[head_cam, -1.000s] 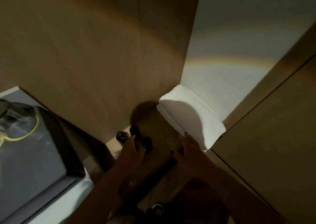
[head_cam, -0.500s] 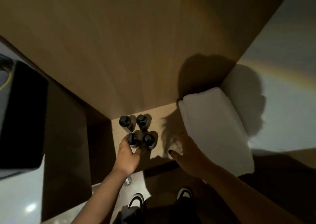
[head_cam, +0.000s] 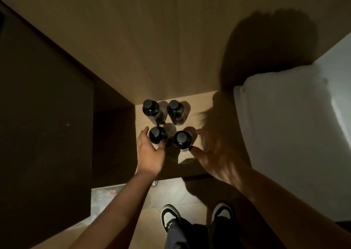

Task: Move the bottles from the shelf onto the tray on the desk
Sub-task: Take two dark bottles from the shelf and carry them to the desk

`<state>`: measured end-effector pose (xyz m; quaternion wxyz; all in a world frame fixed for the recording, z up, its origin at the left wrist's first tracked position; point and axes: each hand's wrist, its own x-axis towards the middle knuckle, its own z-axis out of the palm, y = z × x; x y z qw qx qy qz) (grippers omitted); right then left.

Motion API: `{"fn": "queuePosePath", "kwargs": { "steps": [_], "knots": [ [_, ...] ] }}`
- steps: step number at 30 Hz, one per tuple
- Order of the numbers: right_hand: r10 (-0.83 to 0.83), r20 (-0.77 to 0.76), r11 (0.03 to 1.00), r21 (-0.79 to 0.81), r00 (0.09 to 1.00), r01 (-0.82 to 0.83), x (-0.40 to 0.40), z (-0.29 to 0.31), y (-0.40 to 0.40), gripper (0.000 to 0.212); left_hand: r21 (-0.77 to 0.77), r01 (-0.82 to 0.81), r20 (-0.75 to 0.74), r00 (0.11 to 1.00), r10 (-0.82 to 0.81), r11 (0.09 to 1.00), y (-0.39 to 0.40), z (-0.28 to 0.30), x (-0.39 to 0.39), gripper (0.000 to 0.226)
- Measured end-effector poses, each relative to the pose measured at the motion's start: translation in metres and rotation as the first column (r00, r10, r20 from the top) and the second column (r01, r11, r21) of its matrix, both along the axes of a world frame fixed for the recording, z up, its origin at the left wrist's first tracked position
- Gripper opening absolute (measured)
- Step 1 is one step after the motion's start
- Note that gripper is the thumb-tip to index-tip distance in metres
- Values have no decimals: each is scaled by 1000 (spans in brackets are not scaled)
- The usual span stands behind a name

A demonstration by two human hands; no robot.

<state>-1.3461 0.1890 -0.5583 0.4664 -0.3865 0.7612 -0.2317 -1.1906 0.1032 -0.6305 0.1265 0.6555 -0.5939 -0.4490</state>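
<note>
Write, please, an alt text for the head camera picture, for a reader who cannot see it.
Seen from above, a person's left hand grips the front left bottle of four dark-capped bottles on a wooden shelf, while the right hand opens around the front right bottle. A folded white towel lies to the right.

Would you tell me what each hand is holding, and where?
Left hand grips the front-left bottle just below its cap; right hand is open beside the front-right bottle.
</note>
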Motion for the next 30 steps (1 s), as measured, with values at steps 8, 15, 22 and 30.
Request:
{"fn": "queuePosePath", "kwargs": {
  "steps": [8,15,22,30],
  "knots": [
    [30,-24,999,-32,999,-31,1,-23,-7,41,-54,110,-14,994,-110,992,-17,-25,6,41],
    [113,-109,987,-99,988,-124,-2,-25,-23,46,-72,-145,-103,985,137,987,-19,11,29,37],
    [246,-138,923,-270,959,-276,51,-13,-44,71,-139,-210,-309,938,159,968,-24,86,64,21],
    [289,-110,928,-210,951,-307,80,-21,-53,84,-39,-296,-394,882,258,954,-21,107,84,13]
  ]
}}
